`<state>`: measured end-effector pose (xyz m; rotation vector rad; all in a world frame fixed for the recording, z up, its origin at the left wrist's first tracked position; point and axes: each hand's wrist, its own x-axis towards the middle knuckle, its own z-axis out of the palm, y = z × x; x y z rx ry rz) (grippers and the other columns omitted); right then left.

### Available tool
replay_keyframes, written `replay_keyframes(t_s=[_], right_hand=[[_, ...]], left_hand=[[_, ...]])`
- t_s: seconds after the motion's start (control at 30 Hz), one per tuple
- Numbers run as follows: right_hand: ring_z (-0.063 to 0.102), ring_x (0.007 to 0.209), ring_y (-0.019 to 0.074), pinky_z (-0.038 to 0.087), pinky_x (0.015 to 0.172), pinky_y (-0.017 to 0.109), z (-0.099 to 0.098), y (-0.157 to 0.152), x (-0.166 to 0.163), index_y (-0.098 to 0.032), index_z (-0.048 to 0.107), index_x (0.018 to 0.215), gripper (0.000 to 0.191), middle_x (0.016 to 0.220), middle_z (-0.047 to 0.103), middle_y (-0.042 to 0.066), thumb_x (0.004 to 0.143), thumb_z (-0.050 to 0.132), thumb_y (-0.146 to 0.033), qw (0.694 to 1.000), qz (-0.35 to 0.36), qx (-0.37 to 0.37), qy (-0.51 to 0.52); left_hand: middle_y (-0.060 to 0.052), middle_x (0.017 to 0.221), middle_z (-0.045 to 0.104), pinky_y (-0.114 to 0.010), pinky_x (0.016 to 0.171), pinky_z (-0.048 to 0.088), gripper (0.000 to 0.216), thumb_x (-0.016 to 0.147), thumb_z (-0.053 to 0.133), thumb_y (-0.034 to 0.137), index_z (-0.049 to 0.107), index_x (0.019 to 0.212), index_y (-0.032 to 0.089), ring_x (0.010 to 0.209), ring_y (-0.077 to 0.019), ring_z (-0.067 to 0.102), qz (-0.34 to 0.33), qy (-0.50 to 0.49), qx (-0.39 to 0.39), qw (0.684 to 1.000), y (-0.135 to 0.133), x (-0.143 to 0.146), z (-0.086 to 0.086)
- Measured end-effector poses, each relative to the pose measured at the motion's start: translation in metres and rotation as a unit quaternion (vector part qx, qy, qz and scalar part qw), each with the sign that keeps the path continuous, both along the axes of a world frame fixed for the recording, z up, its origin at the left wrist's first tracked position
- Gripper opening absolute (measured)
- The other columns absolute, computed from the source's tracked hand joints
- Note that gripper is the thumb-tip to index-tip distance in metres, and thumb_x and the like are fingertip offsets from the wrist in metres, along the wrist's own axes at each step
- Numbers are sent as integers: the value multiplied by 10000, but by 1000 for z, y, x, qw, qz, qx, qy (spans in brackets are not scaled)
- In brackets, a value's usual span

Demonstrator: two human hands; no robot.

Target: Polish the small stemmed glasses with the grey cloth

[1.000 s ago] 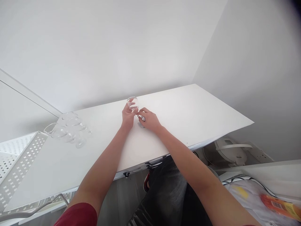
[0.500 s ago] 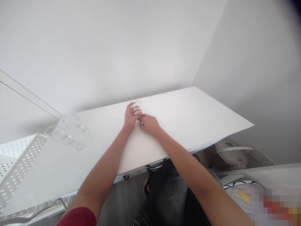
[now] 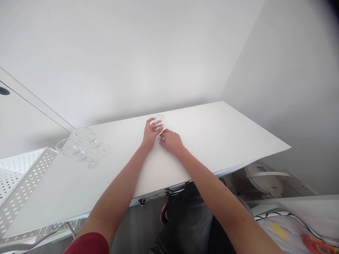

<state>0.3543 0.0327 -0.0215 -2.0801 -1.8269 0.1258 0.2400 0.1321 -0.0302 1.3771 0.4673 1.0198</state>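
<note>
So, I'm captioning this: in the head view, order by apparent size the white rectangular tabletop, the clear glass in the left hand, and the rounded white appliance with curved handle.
1. White rectangular tabletop
2. Rounded white appliance
3. Clear glass in the left hand

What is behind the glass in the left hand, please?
Through the glass, part of the left hand shows against the white table; the table behind that hand is covered.

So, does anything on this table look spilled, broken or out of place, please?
Nothing looks spilled or plainly broken. One small oddity: a dark speck near the front edge of the white tabletop; too small to identify. The clear stemmed glasses at the left end appear slanted, possibly from lens distortion.
</note>
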Motion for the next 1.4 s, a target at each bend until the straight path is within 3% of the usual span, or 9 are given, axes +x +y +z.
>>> replay_keyframes(t_s=[0.1, 0.27, 0.5, 0.67, 0.87, 1.07, 1.23, 1.4], right_hand=[[699, 932, 226, 497, 757, 330, 1, 0, -1, -241, 763, 1172, 329, 1257, 689, 99, 999, 485, -276, 1000, -25, -16, 2], [712, 910, 237, 509, 763, 347, 3, 0, 6, -216, 728, 1196, 337, 1309, 649, 134, 995, 465, -280, 993, -109, -46, 3], [670, 1182, 331, 536, 945, 446, 1, 3, 57, -136, 540, 1473, 542, 1623, 404, 212, 960, 434, -275, 952, -282, -106, 47], [671, 1209, 317, 566, 914, 410, 5, 2, 77, -88, 455, 1542, 643, 1715, 248, 228, 927, 476, -276, 922, -354, -137, 77], [707, 1158, 320, 578, 892, 418, 10, -3, 74, 24, 323, 1595, 747, 1706, 130, 346, 942, 477, -303, 901, -391, -165, 86], [704, 1165, 332, 573, 882, 417, 6, -2, 79, -19, 428, 1539, 667, 1699, 180, 337, 952, 484, -331, 904, -390, -150, 86], [715, 1127, 328, 567, 870, 417, 6, -3, 83, -71, 504, 1483, 580, 1697, 222, 304, 963, 456, -322, 910, -383, -137, 79], [757, 1017, 323, 573, 813, 433, 4, -5, 70, -132, 209, 1676, 737, 1699, 74, 370, 994, 421, -314, 913, -377, -139, 67]], left_hand=[[-130, 1443, 608, -453, 1066, 503, 666, 779, 885, 349, 505, 1324, 311, 1275, -254, 619, -18, -2, 6, 1000, 0, 0, 0], [-97, 1642, 388, -409, 1070, 506, 724, 790, 874, 388, 485, 1400, 375, 1401, -266, 527, 6, 7, -8, 1000, 3, 0, -4], [-57, 1570, 449, -357, 953, 540, 451, 871, 779, 459, 578, 1265, 368, 1221, -205, 619, 22, 16, -37, 999, 3, -2, -3], [-52, 1495, 487, -346, 886, 537, 345, 903, 720, 520, 609, 1169, 331, 1184, -216, 620, 39, 12, -73, 997, 5, -2, -2], [-48, 1436, 514, -318, 805, 525, 297, 908, 700, 522, 624, 1104, 312, 1092, -197, 632, 42, 6, -84, 996, 8, -2, -4], [-40, 1376, 544, -282, 750, 508, 263, 903, 701, 506, 638, 1042, 292, 1028, -174, 624, 49, -3, -109, 993, 9, -2, -4], [-27, 1033, 547, -247, 582, 430, 325, 892, 722, 507, 570, 840, 224, 669, -80, 493, 36, -25, -127, 991, 8, -3, -3], [2, 752, 387, -260, 476, 332, 509, 911, 676, 589, 414, 696, 209, 560, -86, 375, 0, -60, -185, 981, 9, -5, 1]])
